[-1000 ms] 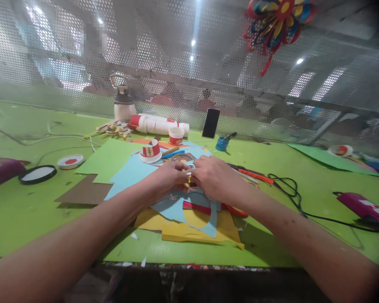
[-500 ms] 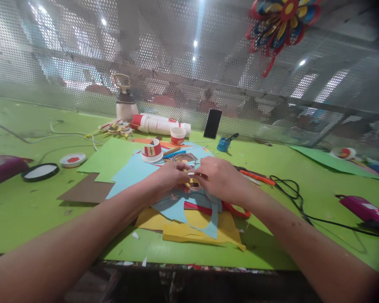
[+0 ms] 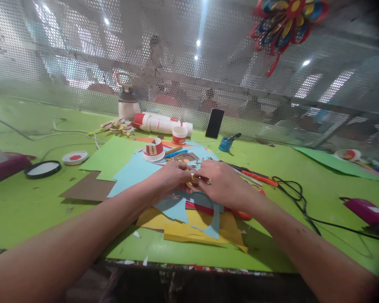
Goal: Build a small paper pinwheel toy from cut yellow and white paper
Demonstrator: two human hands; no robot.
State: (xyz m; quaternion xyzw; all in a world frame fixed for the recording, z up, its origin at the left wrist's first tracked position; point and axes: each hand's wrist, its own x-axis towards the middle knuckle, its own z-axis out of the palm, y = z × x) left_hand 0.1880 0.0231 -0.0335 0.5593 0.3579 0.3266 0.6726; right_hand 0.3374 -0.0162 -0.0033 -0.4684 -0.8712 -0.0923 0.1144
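Over the paper pile my left hand (image 3: 172,179) is closed, thumb and fingers pinching the left side of a small round craft piece (image 3: 194,182) with yellow and brown parts. Opposite it, the closed right hand (image 3: 219,179) has its thumb and fingertips on the same piece. Fingers cover most of it, so its exact make-up is unclear. Just beyond lies a round-rimmed picture piece (image 3: 187,158) on light blue paper (image 3: 129,179). Under my right forearm the red-orange scissor handles (image 3: 242,215) show in part.
Yellow paper (image 3: 192,233) lies near the front edge. Behind stand two red-and-white paper cups (image 3: 154,150), a stack of cups (image 3: 162,123), a spray bottle (image 3: 128,103), a phone (image 3: 214,123) and a blue jar (image 3: 225,144). A black cord (image 3: 292,191) and magenta device (image 3: 368,210) lie right.
The view has shifted slightly, so the table things sit a little further right. My right fingers have moved a little over the small piece, which now shows less of its face.
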